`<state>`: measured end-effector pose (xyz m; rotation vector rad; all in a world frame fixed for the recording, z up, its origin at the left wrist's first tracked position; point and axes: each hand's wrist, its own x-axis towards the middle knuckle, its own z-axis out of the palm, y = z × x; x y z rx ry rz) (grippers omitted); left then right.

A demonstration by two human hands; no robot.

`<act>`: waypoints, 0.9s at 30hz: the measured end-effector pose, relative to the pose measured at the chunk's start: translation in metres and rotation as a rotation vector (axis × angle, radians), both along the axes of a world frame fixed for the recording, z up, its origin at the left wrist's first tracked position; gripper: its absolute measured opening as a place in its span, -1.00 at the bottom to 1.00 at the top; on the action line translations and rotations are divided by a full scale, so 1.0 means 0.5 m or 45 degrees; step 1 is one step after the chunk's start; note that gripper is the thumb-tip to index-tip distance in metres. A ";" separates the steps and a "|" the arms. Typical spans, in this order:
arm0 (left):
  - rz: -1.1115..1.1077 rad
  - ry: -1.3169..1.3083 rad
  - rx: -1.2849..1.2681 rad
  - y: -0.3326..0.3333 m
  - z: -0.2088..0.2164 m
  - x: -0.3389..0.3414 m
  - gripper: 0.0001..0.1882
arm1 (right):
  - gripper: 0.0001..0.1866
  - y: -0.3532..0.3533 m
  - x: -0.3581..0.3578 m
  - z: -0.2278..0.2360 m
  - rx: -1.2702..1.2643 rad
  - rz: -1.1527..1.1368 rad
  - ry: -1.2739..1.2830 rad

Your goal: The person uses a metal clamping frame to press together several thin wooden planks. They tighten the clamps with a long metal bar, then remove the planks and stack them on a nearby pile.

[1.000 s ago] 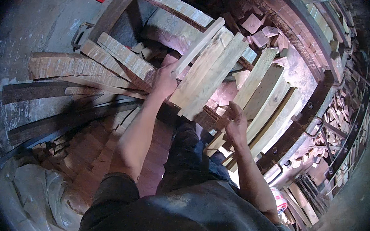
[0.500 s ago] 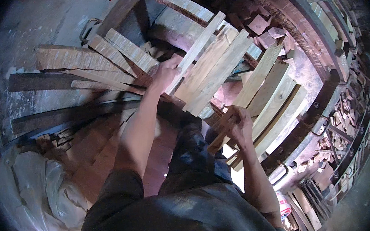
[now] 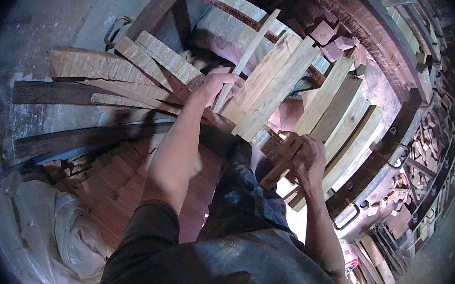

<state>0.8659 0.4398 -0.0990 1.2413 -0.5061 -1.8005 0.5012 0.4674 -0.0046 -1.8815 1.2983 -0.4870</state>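
My left hand (image 3: 219, 85) is closed around the lower part of a narrow wooden strip (image 3: 253, 47), which stands tilted on edge beside two wider planks. These pale planks (image 3: 277, 78) lie side by side across a wooden support. My right hand (image 3: 312, 160) grips a short, brownish wooden block (image 3: 281, 163), held low near my legs. Just beyond that hand, more pale planks (image 3: 327, 102) lie in a row. My fingers hide part of both held pieces.
Thick boards (image 3: 89, 66) fan out at the left. A long beam (image 3: 230, 4) crosses the far side, with cut blocks (image 3: 330, 39) to its right. Clear plastic sheeting (image 3: 49, 229) lies bunched at the lower left. Metal-handled frames (image 3: 370, 169) and scrap wood (image 3: 429, 150) stand at the right.
The strip in my left hand has turned and now shows a narrower face. My right hand has shifted slightly to the right with the block. The whole view has moved a little.
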 end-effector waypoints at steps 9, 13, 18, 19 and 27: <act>0.306 0.404 -0.088 -0.026 0.145 -0.064 -0.58 | -0.40 -0.011 -0.097 -0.052 -0.463 -0.202 0.417; 0.451 0.647 -0.157 -0.090 0.254 -0.087 -0.62 | -0.40 -0.003 -0.106 -0.085 -0.477 -0.204 0.499; 0.628 0.810 -0.107 -0.159 0.296 -0.104 -0.69 | -0.44 -0.001 -0.104 -0.096 -0.569 -0.192 0.499; 0.664 0.836 -0.068 -0.168 0.298 -0.105 -0.70 | -0.44 -0.001 -0.104 -0.096 -0.569 -0.191 0.500; 0.758 0.858 -0.007 -0.178 0.295 -0.104 -0.78 | -0.40 0.001 -0.080 -0.068 -0.551 -0.193 0.527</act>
